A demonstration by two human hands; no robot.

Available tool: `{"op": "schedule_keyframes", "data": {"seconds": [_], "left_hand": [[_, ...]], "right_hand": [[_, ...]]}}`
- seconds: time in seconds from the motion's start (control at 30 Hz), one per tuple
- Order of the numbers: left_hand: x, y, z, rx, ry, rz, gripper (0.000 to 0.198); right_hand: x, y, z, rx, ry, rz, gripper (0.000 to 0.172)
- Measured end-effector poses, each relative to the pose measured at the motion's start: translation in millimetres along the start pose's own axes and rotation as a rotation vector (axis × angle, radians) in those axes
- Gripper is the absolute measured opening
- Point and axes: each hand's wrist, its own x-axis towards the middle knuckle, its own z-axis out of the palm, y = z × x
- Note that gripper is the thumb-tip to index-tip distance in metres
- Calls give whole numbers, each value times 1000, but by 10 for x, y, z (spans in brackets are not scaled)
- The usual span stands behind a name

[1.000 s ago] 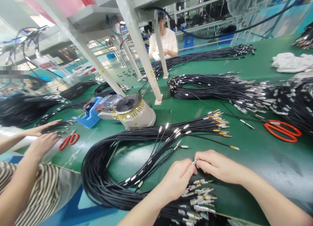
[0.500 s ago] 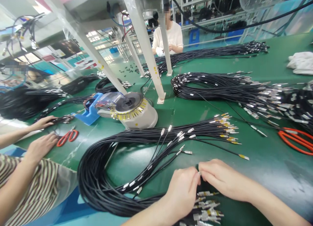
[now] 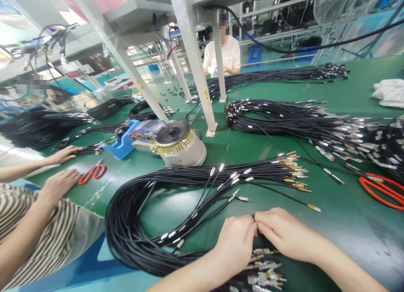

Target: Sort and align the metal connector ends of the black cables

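My left hand [image 3: 237, 241] and my right hand [image 3: 280, 233] meet fingertip to fingertip above the front of the bench. Both are closed in a pinch; the small piece between them is mostly hidden by the fingers. Under my left wrist runs a looped bundle of black cables [image 3: 123, 224], curving away to the left and back. Its near ends, with silvery connectors [image 3: 267, 275], lie just below my hands. The far ends carry yellow and silver tips [image 3: 293, 170]. Several cables with white tags [image 3: 235, 178] cross the inside of the loop.
A round tape dispenser [image 3: 178, 144] stands behind the loop, beside a blue tape holder [image 3: 123, 140]. Orange-handled scissors [image 3: 93, 173] lie near a co-worker's hands [image 3: 59, 184]. Another cable bundle [image 3: 268, 115], orange handles [image 3: 381, 189] and white shelf posts [image 3: 205, 94] are further back. Another person [image 3: 222, 56] sits opposite.
The view has shifted slightly, so the bench appears a little lower and further right. My hands stay pinched together at nearly the same spot. The co-worker's upper hand looks more stretched out.
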Motion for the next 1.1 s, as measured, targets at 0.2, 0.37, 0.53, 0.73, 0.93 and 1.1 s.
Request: {"op": "schedule_keyframes", "data": {"seconds": [0.2,0.37,0.53,0.73,0.93,1.1], "left_hand": [[32,49,-203,-425,14,-55,28],[-246,76,-914,-596,212,135,22],[-699,-36,-1507,-648,465,165,18],[-867,-53,-1700,-818,585,120,14],[-376,-34,-1273,-750,699,179,37],[-194,-5,-517,-187,242,176,55]], "right_hand": [[-12,-53,-26,409,65,6,29],[-54,-76,-33,470,44,40,22],[-76,-99,-11,321,-66,14,13],[-104,-133,42,50,-64,-55,5],[-123,-105,-27,134,-68,-51,19],[-133,-123,-77,263,39,-46,20]]}}
